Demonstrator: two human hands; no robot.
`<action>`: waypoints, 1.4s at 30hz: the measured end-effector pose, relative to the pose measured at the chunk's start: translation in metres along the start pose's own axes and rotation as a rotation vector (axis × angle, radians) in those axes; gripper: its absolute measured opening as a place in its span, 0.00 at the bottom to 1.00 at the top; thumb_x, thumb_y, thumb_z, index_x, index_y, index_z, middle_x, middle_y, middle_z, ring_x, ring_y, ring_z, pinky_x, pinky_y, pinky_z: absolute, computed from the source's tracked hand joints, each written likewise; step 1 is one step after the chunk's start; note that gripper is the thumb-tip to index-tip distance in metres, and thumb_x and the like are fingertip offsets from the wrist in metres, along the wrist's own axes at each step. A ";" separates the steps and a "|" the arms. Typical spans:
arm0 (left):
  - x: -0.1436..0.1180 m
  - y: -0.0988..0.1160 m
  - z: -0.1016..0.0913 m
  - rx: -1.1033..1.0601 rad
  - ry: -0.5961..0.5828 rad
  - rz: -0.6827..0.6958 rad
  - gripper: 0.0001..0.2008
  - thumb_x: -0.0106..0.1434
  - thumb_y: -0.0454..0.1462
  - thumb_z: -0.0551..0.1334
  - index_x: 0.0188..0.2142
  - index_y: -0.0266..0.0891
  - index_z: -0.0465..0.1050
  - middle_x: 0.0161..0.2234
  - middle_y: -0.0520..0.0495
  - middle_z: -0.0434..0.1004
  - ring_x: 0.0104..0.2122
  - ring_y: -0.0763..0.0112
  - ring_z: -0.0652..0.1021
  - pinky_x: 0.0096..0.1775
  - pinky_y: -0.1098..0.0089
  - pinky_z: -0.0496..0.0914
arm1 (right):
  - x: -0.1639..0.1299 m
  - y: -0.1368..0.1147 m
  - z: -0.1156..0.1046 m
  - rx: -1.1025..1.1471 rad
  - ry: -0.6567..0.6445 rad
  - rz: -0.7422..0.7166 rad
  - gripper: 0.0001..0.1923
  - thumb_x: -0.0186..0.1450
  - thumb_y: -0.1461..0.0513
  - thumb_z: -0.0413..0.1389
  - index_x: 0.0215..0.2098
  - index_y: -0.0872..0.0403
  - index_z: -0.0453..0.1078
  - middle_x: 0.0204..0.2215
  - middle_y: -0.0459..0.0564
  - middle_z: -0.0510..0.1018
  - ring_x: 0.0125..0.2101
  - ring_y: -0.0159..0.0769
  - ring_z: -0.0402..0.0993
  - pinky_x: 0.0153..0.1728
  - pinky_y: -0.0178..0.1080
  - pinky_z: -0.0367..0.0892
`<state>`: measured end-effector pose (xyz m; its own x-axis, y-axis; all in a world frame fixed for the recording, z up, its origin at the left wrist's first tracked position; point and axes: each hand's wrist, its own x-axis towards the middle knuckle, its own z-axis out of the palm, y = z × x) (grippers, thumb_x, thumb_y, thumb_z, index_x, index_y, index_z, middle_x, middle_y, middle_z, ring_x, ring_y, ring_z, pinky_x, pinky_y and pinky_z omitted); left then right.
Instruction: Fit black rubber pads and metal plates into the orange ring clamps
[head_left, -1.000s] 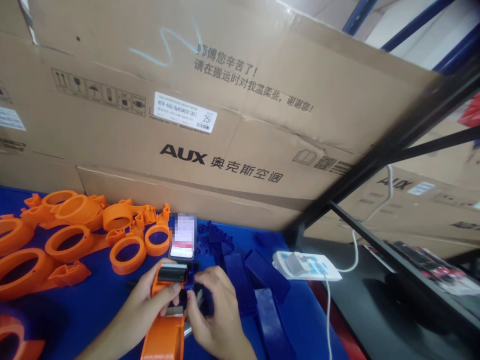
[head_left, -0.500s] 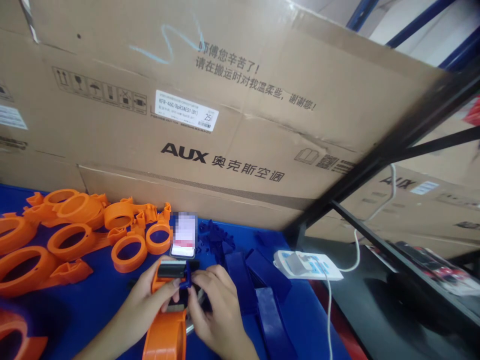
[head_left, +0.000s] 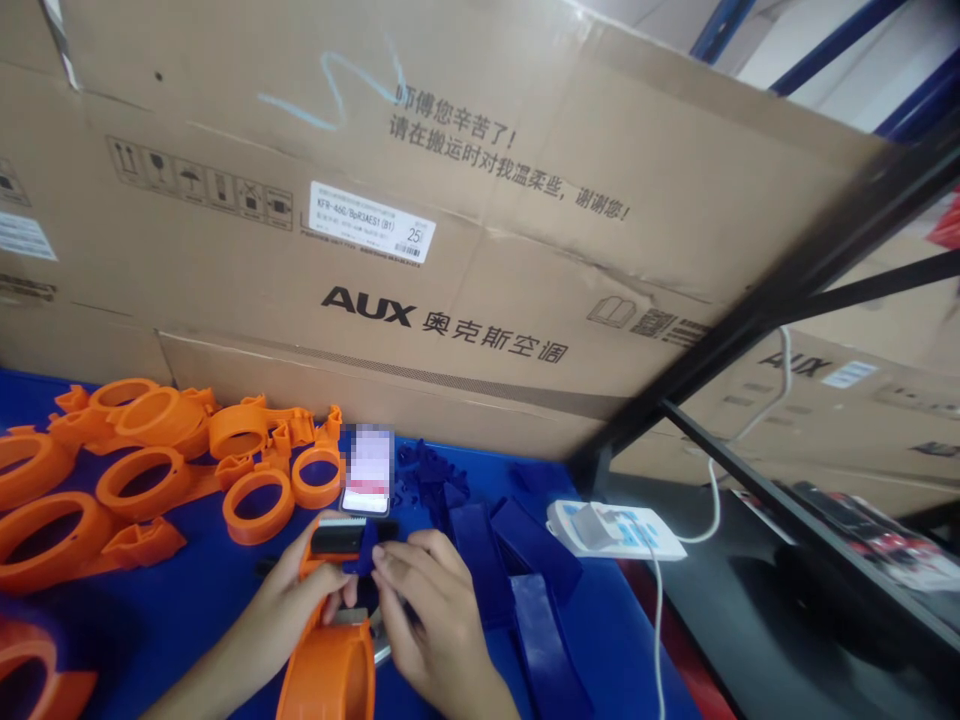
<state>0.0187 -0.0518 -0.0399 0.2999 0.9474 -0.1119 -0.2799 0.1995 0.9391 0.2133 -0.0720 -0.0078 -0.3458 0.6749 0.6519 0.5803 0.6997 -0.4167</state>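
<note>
An orange tape dispenser is gripped in my left hand, its ring towards me. At its far end are a black part and a pale toothed blade. A small dark blue plastic piece sits at the right of the black part, touching it. My right hand pinches this piece between thumb and fingers, while my left thumb lies against its near side. Whether the piece is seated in the dispenser, I cannot tell. A shiny metal part shows partly behind the ring.
Several orange dispenser bodies lie on the blue tabletop at left. A phone stands beyond my hands, beside small blue parts. Blue plates and a white power strip lie right. A large carton rises behind.
The blue piece has turned and shifted slightly left against the black part. My right fingertips have moved with it, and the dispenser is tilted a little differently.
</note>
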 end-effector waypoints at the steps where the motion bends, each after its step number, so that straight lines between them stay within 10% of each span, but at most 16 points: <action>1: -0.001 0.000 -0.001 -0.024 0.007 -0.006 0.04 0.66 0.39 0.65 0.40 0.42 0.74 0.26 0.53 0.77 0.23 0.71 0.72 0.30 0.70 0.67 | 0.000 0.000 0.000 0.012 0.004 0.000 0.18 0.68 0.71 0.57 0.53 0.50 0.75 0.44 0.56 0.85 0.38 0.46 0.78 0.39 0.51 0.76; 12: -0.011 0.001 0.005 -0.176 0.103 -0.047 0.27 0.53 0.43 0.76 0.52 0.43 0.77 0.45 0.42 0.83 0.44 0.52 0.81 0.45 0.58 0.76 | 0.004 -0.007 -0.003 0.353 0.021 0.071 0.16 0.68 0.68 0.58 0.52 0.50 0.76 0.43 0.55 0.83 0.40 0.44 0.78 0.42 0.48 0.76; 17: -0.014 0.013 0.008 -0.058 -0.160 -0.018 0.44 0.52 0.48 0.76 0.66 0.45 0.67 0.34 0.45 0.82 0.29 0.59 0.81 0.33 0.63 0.75 | 0.002 -0.005 0.003 0.375 0.093 0.278 0.12 0.73 0.58 0.56 0.52 0.50 0.73 0.40 0.52 0.81 0.39 0.41 0.78 0.41 0.42 0.74; 22: -0.023 0.013 0.012 -0.096 -0.256 0.025 0.61 0.47 0.51 0.79 0.74 0.50 0.50 0.44 0.38 0.82 0.44 0.45 0.82 0.45 0.51 0.76 | 0.009 -0.007 -0.006 0.458 -0.133 0.201 0.23 0.75 0.43 0.48 0.54 0.48 0.72 0.44 0.53 0.80 0.45 0.44 0.76 0.48 0.46 0.72; 29: -0.021 0.013 0.009 -0.129 -0.373 0.037 0.52 0.56 0.45 0.76 0.73 0.53 0.50 0.63 0.38 0.72 0.63 0.44 0.71 0.65 0.45 0.60 | 0.010 -0.007 -0.002 0.570 -0.145 0.327 0.31 0.65 0.33 0.54 0.40 0.51 0.72 0.37 0.50 0.75 0.37 0.40 0.71 0.35 0.39 0.69; 34: -0.008 0.009 0.008 -0.019 -0.280 0.030 0.31 0.62 0.41 0.73 0.64 0.48 0.70 0.60 0.38 0.77 0.62 0.43 0.73 0.64 0.44 0.63 | 0.005 -0.001 0.007 0.620 -0.039 0.470 0.26 0.64 0.39 0.61 0.38 0.52 0.70 0.32 0.46 0.73 0.31 0.35 0.68 0.33 0.36 0.67; 42: -0.012 0.016 0.011 0.042 -0.323 0.099 0.30 0.67 0.36 0.68 0.66 0.51 0.68 0.62 0.43 0.77 0.61 0.48 0.75 0.63 0.49 0.67 | 0.007 -0.006 0.004 0.642 -0.034 0.469 0.27 0.63 0.38 0.61 0.35 0.52 0.69 0.32 0.46 0.71 0.32 0.35 0.67 0.34 0.37 0.66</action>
<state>0.0207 -0.0624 -0.0202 0.5480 0.8324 0.0829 -0.2866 0.0937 0.9535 0.2050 -0.0708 -0.0034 -0.1986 0.9323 0.3024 0.1361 0.3318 -0.9335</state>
